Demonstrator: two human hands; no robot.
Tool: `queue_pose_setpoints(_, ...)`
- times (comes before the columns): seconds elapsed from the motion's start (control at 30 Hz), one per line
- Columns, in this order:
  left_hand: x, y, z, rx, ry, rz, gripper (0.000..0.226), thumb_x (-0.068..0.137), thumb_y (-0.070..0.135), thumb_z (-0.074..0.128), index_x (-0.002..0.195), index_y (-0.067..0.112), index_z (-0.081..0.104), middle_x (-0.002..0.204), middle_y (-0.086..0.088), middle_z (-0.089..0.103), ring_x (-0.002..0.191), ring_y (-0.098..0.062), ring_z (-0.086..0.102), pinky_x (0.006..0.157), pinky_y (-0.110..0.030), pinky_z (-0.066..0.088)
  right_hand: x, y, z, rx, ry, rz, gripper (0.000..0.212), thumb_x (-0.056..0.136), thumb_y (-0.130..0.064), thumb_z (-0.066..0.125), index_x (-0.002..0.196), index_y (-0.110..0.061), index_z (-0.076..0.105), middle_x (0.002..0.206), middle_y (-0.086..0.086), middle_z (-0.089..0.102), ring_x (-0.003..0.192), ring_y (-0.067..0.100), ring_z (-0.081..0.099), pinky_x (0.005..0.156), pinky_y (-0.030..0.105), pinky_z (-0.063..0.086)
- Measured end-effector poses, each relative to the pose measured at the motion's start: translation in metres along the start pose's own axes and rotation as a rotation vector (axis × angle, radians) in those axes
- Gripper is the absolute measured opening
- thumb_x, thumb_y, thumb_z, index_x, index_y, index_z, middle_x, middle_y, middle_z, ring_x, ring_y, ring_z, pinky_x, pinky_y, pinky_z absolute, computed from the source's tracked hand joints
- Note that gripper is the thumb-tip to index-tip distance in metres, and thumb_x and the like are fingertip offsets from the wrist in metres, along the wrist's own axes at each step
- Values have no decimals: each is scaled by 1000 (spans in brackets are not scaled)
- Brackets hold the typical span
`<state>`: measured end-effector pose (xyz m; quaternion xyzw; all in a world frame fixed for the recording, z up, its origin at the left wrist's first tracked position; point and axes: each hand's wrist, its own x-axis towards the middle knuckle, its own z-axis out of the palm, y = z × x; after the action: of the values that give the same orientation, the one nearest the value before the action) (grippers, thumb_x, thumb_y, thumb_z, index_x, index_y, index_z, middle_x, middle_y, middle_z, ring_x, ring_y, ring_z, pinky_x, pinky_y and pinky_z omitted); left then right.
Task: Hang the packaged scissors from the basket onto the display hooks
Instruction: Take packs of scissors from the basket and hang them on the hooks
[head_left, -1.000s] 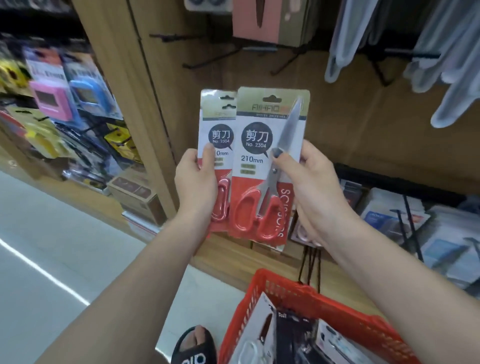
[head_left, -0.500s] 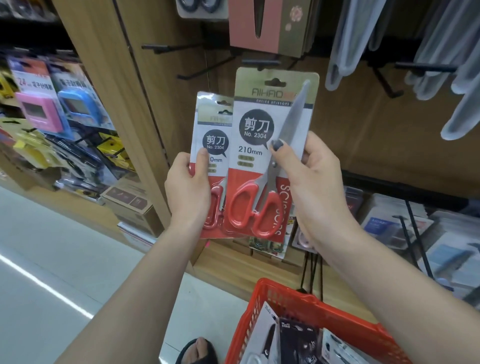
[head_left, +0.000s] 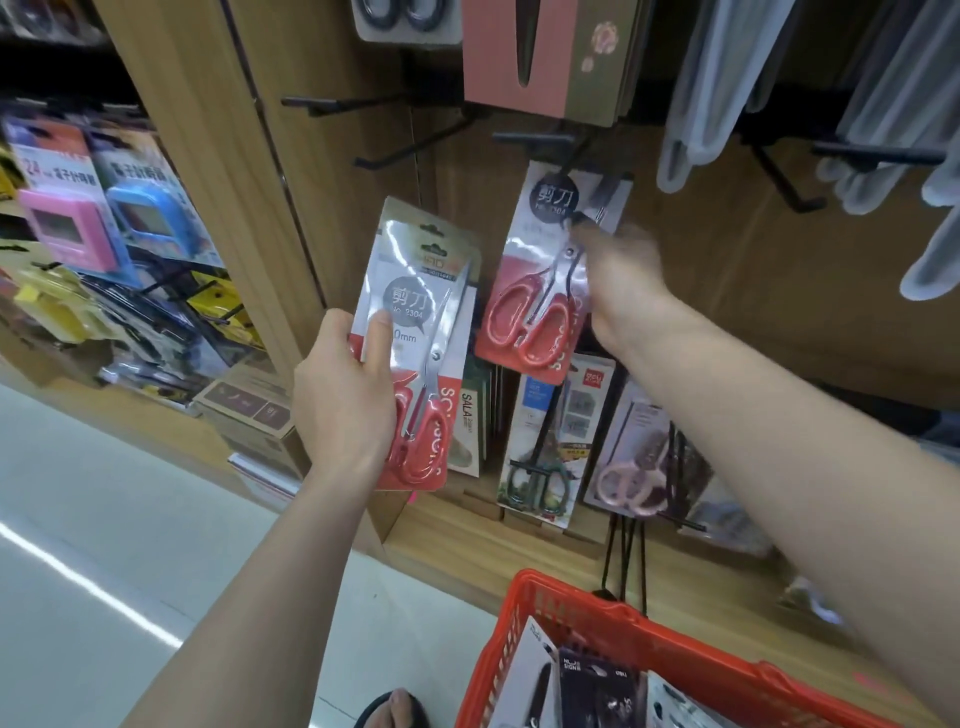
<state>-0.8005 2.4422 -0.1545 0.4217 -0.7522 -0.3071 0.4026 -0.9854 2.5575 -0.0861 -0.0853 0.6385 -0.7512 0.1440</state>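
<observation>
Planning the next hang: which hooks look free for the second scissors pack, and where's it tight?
Free: two black hooks on the wood panel, left of the pink box. Another between the grey hanging items.

Tight: the hook where the right hand holds one red scissors pack. The lower row of packs overlaps. The left hand grips the second pack.

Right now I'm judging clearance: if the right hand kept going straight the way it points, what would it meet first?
The right hand points up and toward the wall, holding a red scissors pack at a black hook. It would likely first meet that hook, then the wooden back panel; blur leaves depth unclear.
</observation>
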Motion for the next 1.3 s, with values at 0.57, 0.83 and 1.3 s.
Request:
queue_pose_setpoints(0.57, -3, 20, 15, -406, -177, -175, 54, 104, 56, 56, 93, 3, 48, 98, -25, 72, 88, -43, 73, 82, -62, 60, -30, 21, -15, -275, -107, 41, 45, 99, -51, 60, 132, -23, 49, 109, -1, 67, 102, 16, 68, 92, 33, 55)
queue_pose_setpoints(0.83, -10, 25, 19, -472, -215, -183, 41, 97, 55, 68, 87, 16, 62, 85, -4, 77, 78, -26, 77, 70, -44, 62, -74, 39, -8, -264, -345, -27, 21, 96, -22, 74, 115, -20, 67, 106, 3, 79, 92, 22, 79, 88, 50, 64)
queue_pose_setpoints(1.3, -2, 13, 13, -373, -147, -173, 55, 105, 53, 53, 89, 1, 55, 87, -17, 75, 80, -35, 74, 73, -53, 58, -114, 31, -44, -9, -383, -197, 25, 102, -12, 66, 126, -20, 63, 115, 1, 79, 104, 21, 77, 81, 38, 65)
